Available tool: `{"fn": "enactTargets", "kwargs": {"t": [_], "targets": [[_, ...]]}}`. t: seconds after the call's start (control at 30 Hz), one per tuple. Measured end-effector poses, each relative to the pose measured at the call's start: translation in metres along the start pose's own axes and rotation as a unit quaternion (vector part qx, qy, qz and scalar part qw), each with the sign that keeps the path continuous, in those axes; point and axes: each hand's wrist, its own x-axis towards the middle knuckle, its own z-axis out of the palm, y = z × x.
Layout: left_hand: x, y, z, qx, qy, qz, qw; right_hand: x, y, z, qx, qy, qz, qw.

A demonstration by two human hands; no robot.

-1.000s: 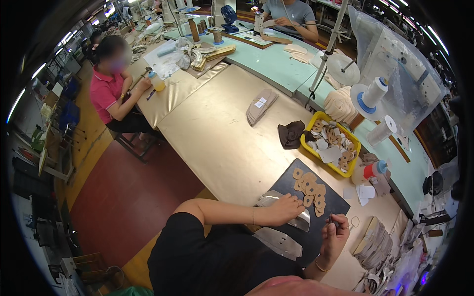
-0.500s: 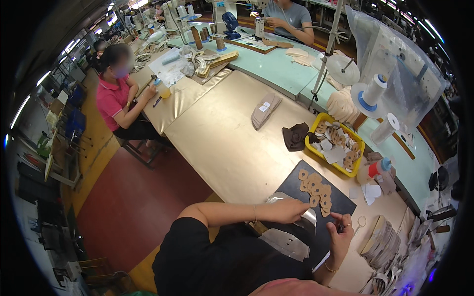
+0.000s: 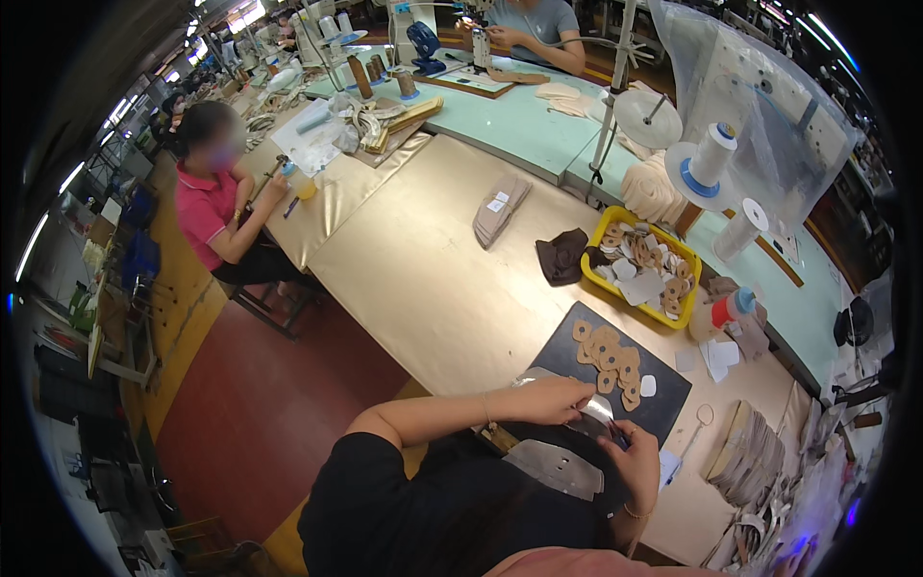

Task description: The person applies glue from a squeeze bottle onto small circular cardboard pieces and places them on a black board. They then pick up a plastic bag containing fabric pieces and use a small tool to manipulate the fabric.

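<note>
My left hand (image 3: 561, 399) is closed with its fingertips together, beside a shiny silver curved sheet (image 3: 597, 412); what it pinches is too small to make out. My right hand (image 3: 635, 460) curls its fingers at the sheet's right end, around something small and dark that I cannot make out. Below lies a grey flat template (image 3: 556, 469) with small slots. On the black board (image 3: 666, 362) are several tan rounded pieces with centre holes (image 3: 606, 354), overlapping in a cluster. A small white piece (image 3: 648, 386) rests alone at their right.
A yellow basket (image 3: 694, 279) of tan and white pieces stands beyond the board, with dark brown fabric (image 3: 561, 258) beside it. A bottle (image 3: 721, 313) and stacked grey-beige pieces (image 3: 745, 452) are at the right. A co-worker in pink (image 3: 207, 207) sits at the left.
My right hand has drawn back from the tan pieces toward the silver sheet and my left hand. The white piece now shows on the board. The whole view has shifted slightly.
</note>
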Motion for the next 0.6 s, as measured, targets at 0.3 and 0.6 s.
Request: {"fn": "enactTargets", "kwargs": {"t": [0.3, 0.6], "targets": [[0.002, 0.000, -0.010, -0.038, -0.040, -0.072, 0.996, 0.006, -0.003, 0.001, 0.007, 0.001, 0.014, 1.000], [0.006, -0.025, -0.014, 0.037, -0.035, 0.001, 0.999, 0.009, -0.001, 0.008, 0.013, 0.022, -0.009, 1.000]]}}
